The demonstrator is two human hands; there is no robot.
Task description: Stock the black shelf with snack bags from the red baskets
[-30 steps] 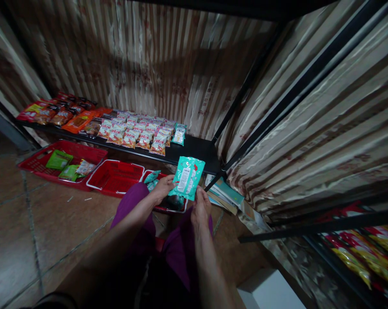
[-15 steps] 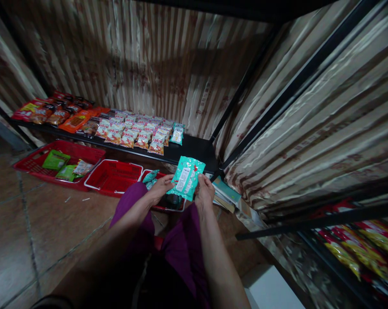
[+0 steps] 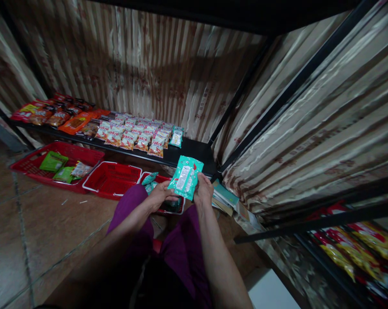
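Between my hands is a teal snack packet (image 3: pixel 186 177), its printed back with a white label turned up. My right hand (image 3: pixel 203 191) pinches its right edge. At its lower left edge, my left hand (image 3: pixel 161 195) has its fingers closed on the packet. Below it stands a small red basket (image 3: pixel 161 211) with more teal packets (image 3: pixel 149 179) inside, partly hidden by my hands and knee. On the black shelf (image 3: pixel 194 150) ahead, a lone teal-and-white packet (image 3: pixel 176 136) stands at the right end of the rows of white-and-orange snack bags (image 3: pixel 142 139).
Red and orange snack bags (image 3: pixel 49 113) fill the shelf's left end. A red basket (image 3: pixel 116 176) and a larger red basket (image 3: pixel 94 154) with green packets (image 3: pixel 54 161) sit on the floor. Books (image 3: pixel 224 197) lie right of my hands. A black bar (image 3: pixel 277 227) juts in from the right.
My left hand has shifted slightly left and down along the packet's edge. The packet stays held in both hands, tilted a little differently. The view has moved slightly.
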